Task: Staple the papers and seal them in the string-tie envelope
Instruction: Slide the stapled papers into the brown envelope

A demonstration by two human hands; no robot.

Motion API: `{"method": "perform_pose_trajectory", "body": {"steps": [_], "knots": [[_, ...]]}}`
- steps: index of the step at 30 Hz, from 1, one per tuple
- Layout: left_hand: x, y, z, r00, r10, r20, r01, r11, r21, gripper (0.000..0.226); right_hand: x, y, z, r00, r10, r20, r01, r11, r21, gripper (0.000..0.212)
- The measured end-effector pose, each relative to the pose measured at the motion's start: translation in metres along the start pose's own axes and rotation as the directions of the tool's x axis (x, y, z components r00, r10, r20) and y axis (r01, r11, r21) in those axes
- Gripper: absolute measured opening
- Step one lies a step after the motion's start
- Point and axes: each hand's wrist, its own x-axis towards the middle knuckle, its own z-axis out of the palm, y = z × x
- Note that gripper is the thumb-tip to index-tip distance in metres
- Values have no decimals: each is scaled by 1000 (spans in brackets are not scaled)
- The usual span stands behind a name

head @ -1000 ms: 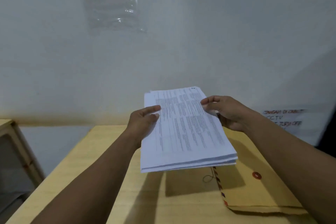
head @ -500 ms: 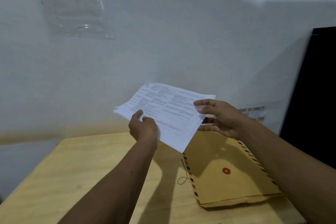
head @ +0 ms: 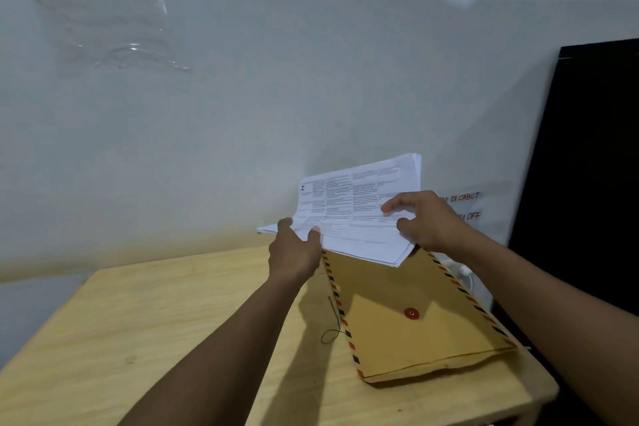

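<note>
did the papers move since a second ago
Yes. The papers, held in the left hand and right hand, have swung from above the bare table to over the envelope's far end.

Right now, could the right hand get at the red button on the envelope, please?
Probably not at once: the right hand is busy gripping the papers together with the left hand. The red button itself lies uncovered on the envelope, below that hand.
</note>
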Motion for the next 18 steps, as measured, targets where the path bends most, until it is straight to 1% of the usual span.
{"method": "perform_pose_trajectory", "body": {"steps": [3,6,7,9,11,12,13,16,18], "knots": [[-4,-5,0,999,29,-28,-25,992,120,73,-6,9,-10,998,54,-40,-52,998,41,35],[-12,-12,1,999,38,-8,-35,971,236,66,-20,16,-18,988,140,-58,-131,981,141,31],[-16,-14,1,998,54,29,-60,964,258,59,-25,20,-19,985,163,-51,-152,973,172,30],[-27,-20,2,982,119,144,-156,946,285,38,-37,27,-22,979,202,-39,-189,958,218,27],[-40,-28,5,940,185,285,-274,909,313,16,-53,34,-28,966,255,-43,-236,939,248,25],[-48,-32,8,915,208,347,-323,892,316,8,-61,36,-31,958,284,-42,-263,926,269,24],[-57,-36,11,890,224,398,-359,881,308,7,-70,39,-35,950,311,-37,-287,912,292,23],[-87,-46,21,825,253,506,-441,847,296,14,-100,50,-48,913,407,-13,-372,847,379,19],[-103,-54,29,785,261,561,-495,809,316,14,-119,62,-56,883,470,10,-430,799,419,23]]}}
